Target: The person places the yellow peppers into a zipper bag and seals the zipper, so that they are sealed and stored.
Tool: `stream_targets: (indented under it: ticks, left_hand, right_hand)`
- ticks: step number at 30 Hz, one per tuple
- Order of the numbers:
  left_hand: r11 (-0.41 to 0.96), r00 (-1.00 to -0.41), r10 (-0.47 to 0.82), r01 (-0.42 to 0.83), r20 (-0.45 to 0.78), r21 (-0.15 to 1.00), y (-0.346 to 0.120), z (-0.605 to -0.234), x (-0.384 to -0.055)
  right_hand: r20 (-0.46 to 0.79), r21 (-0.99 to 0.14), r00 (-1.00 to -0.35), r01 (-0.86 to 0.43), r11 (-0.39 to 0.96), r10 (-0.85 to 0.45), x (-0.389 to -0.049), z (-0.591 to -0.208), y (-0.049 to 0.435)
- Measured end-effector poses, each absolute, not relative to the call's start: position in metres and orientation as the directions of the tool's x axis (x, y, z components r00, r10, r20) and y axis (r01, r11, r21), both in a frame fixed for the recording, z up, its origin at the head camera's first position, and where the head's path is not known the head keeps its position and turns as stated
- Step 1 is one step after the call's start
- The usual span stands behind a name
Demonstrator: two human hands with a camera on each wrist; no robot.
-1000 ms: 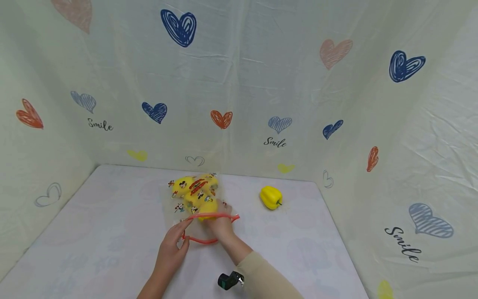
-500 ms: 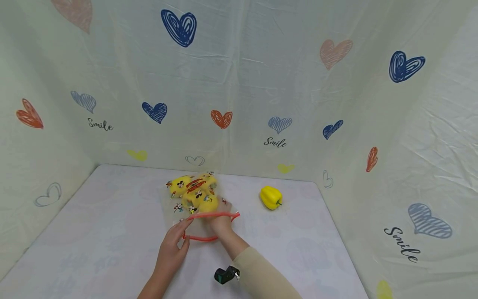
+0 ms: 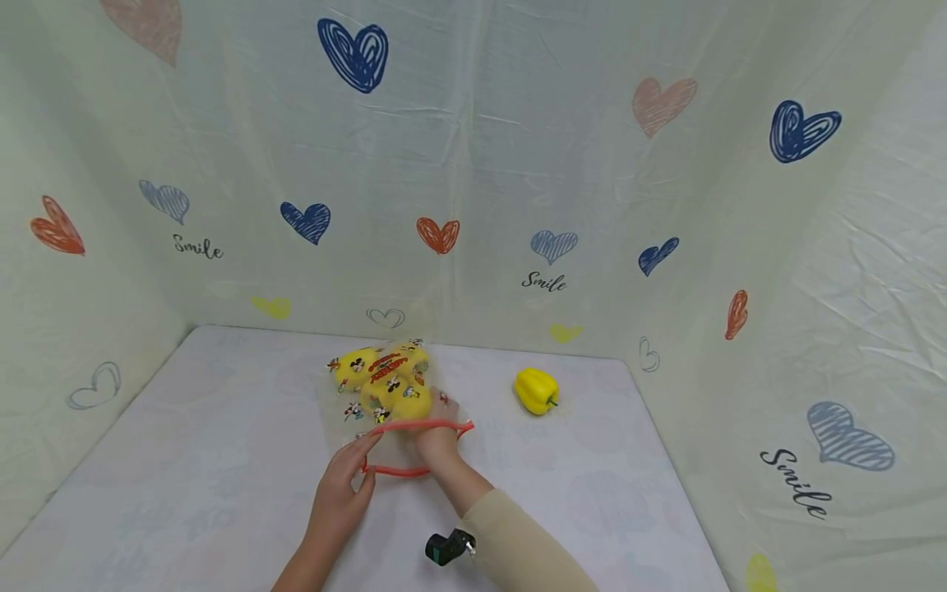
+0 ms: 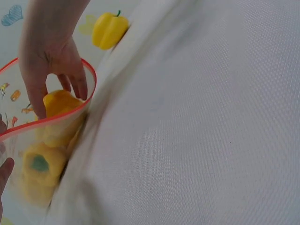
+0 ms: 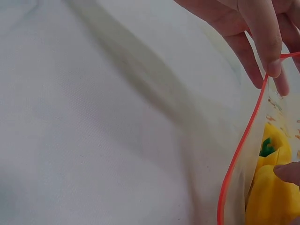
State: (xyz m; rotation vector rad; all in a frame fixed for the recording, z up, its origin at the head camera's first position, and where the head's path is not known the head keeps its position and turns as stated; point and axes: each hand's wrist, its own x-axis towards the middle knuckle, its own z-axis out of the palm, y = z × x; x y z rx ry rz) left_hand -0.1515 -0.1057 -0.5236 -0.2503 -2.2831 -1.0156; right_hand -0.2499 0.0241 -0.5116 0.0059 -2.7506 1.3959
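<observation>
A clear zip bag with cartoon prints and a red rim [image 3: 403,473] lies on the table, its mouth toward me. Several yellow bell peppers [image 3: 395,382] fill its far part. My left hand [image 3: 344,485] holds the left end of the mouth, thumb at the near rim and fingers at the far one. Through the opening reaches my right hand [image 3: 438,436]; in the left wrist view its thumb and fingers straddle a yellow bell pepper [image 4: 61,103]. Below that one a pepper with a green stem end [image 4: 42,161] shows through the plastic.
One more yellow bell pepper [image 3: 536,390] lies outside, right of the bag. A small black device [image 3: 449,547] shows beside the right sleeve [image 3: 518,534]. Behind the white table [image 3: 185,427] hangs a curtain [image 3: 473,164] printed with hearts.
Over the first half second my right hand pushed its bell pepper farther into the bag, past the rim. Since then almost nothing has moved. The left hand stays at the mouth.
</observation>
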Motion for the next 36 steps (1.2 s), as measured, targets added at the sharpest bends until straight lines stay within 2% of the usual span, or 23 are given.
stream_targets:
  ticks: [9,20,27,36]
  left_hand:
    - [0.694,-0.816,-0.085,0.363,0.571,0.622,-0.104,-0.522,-0.152]
    - [0.703,-0.851,-0.093,0.311,0.516,0.64,-0.104,-0.521,-0.152]
    - [0.695,-0.843,-0.089,0.329,0.531,0.639,-0.104,-0.523,-0.152]
    - [0.65,-0.879,-0.089,0.305,0.469,0.696,-0.104,-0.525,-0.153]
  right_hand:
    - [0.042,-0.87,-0.997,-0.066,0.488,-0.059,-0.235,-0.509,0.032]
    - [-0.05,-0.84,-0.991,-0.023,0.542,-0.12,-0.214,-0.501,0.048]
    - [-0.076,-0.844,-0.987,-0.011,0.537,-0.14,-0.207,-0.5,0.062]
    - [-0.009,-0.868,-0.982,-0.087,0.489,-0.19,-0.2,-0.5,0.083]
